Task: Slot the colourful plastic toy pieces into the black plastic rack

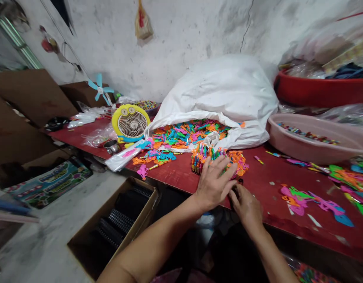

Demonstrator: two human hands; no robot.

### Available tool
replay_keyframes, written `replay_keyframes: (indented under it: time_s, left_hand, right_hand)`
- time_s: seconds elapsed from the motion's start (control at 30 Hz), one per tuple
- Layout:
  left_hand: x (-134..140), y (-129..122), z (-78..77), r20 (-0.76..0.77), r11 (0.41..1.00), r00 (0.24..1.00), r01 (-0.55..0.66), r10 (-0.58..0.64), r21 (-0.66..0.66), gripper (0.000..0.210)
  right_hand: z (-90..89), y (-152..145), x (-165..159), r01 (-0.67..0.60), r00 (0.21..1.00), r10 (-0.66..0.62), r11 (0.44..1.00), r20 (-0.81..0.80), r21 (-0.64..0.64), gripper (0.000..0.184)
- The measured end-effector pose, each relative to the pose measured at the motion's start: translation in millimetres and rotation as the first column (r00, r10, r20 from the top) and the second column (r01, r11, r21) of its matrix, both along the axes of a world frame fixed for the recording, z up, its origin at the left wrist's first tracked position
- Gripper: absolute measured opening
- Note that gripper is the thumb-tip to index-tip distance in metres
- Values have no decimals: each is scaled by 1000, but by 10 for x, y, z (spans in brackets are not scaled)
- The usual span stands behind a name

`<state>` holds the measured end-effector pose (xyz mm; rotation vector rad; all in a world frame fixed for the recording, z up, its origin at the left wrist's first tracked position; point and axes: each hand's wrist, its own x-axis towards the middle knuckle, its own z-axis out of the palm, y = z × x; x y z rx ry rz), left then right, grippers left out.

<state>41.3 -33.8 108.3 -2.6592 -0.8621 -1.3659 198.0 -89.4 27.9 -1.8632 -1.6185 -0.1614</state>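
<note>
My left hand [216, 182] lies with fingers stretched out against a tight upright cluster of small colourful plastic pieces [199, 159] near the table's front edge. Part of the cluster is hidden behind that hand. Just to the right, my right hand [246, 206] has its fingers bent and closed at the table edge, close to a small dark piece. What it holds, if anything, cannot be made out. Behind the cluster, a large white sack [222, 86] lies on its side, its mouth full of loose bright plastic pieces [181, 135].
Along the red table [175, 175] stand a yellow fan [131, 124], a metal cup [111, 147] and a pink basin [305, 145]. A red basin [323, 90] is behind. Loose pieces [299, 198] lie at right. Below left, a cardboard box [81, 239] contains black studded parts.
</note>
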Motion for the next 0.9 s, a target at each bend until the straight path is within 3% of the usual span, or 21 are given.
replay_keyframes:
  time_s: [0.07, 0.13, 0.23, 0.43, 0.6, 0.73, 0.9]
  left_hand:
    - [-173, 11, -34, 144, 991, 981, -124, 130, -55, 39]
    - [-351, 79, -84, 293, 958, 915, -238, 277, -161, 36]
    - [-557, 265, -168, 371, 924, 857, -268, 357, -272, 38]
    - [-681, 652, -219, 136, 906, 941, -247, 309, -343, 65]
    - [-706, 757, -140, -34, 903, 959, -278, 283, -327, 67]
    - [-729, 776, -127, -40, 903, 968, -247, 249, -353, 68]
    - [-766, 725, -150, 82, 930, 969, -199, 234, -308, 66]
  right_hand:
    - [-23, 2, 30, -28, 996, 30, 999, -83, 29, 34]
    - [-37, 8, 59, -63, 982, 71, 997, -173, 52, 36]
    - [-38, 14, 83, -69, 961, 85, 995, -262, 69, 40]
    - [-25, 11, 90, -17, 955, 29, 999, -296, 46, 46]
    - [-42, 4, 90, 2, 958, 6, 1000, -287, 29, 48]
    - [-53, 7, 94, 14, 958, -21, 1000, -285, -28, 48]
    - [-51, 10, 103, 27, 965, -33, 999, -259, -29, 49]
